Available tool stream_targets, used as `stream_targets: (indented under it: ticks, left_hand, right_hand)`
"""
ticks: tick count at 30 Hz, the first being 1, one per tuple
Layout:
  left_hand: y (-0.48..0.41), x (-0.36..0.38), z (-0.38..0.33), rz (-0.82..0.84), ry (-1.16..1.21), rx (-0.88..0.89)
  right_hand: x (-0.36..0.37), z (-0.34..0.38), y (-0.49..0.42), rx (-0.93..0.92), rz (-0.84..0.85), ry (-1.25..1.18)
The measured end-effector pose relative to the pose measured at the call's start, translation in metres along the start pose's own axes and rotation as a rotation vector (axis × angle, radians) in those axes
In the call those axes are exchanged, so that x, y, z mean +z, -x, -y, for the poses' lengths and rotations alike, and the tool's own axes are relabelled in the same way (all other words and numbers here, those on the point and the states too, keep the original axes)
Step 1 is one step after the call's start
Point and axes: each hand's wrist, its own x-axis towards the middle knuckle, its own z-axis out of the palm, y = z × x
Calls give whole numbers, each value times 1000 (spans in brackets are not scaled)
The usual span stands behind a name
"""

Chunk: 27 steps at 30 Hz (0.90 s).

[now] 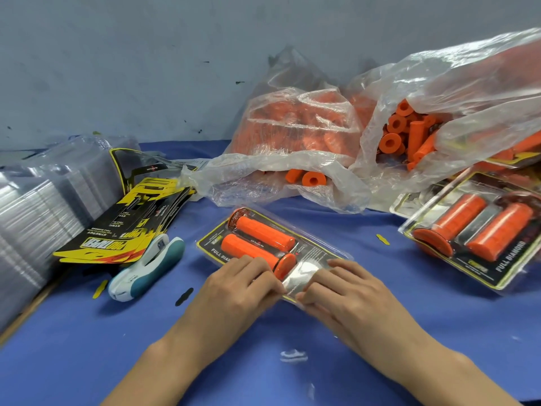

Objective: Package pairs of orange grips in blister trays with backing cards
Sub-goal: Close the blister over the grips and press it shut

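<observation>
- Right now both hands are down on the near end of the blister pack (272,253), sitting mid-frame on the blue bench (366,238).
- Left hand (243,285) lies over the pack's lower left corner, fingers (265,278) bent and pressing the clear plastic edge; whether they pinch it or only push down, I cannot tell.
- Right hand (339,288) mirrors it on the lower right corner, fingers (310,291) curled over the rim of the tray.
- Handling call: the clear tray looks thin, light and springy, likely slick under the fingertips, so the flat border around the moulded pockets is the place to take hold, not the bulges.
- The orange grips (257,241) inside look rubbery and firm, with a textured surface; they should stay put once seated.
- Looks: two grips lie side by side on a diagonal, flanged ends opposite, over a black backing card with yellow trim and "FULL DIAMOND" lettering partly showing.
- A finished pack (480,232) rests at right of frame, well apart.
- Loose grips fill the plastic bags (322,159) at upper centre and upper right.
- Spare backing cards (128,224) lean on a stack of empty trays (38,206) at left, with a white and teal stapler (149,265) just below them.
</observation>
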Motion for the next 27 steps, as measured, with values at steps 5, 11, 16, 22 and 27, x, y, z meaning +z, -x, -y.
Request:
stream_targets:
  ticks: [5, 11, 16, 22, 27]
  left_hand:
    - [8, -5, 33, 21, -19, -87]
    - [2, 2, 19, -11, -126, -32]
    - [-6, 12, -12, -39, -130, 17]
    - [-2, 9, -1, -69, -208, 22]
    - [13, 0, 26, -40, -219, 53]
  right_hand:
    - [-10, -15, 9, 75, 28, -184]
    - [-5, -20, 18, 185, 122, 76]
    - [9, 2, 6, 141, 35, 153]
    - [8, -2, 6, 80, 4, 206]
    - [5, -3, 3, 101, -44, 214]
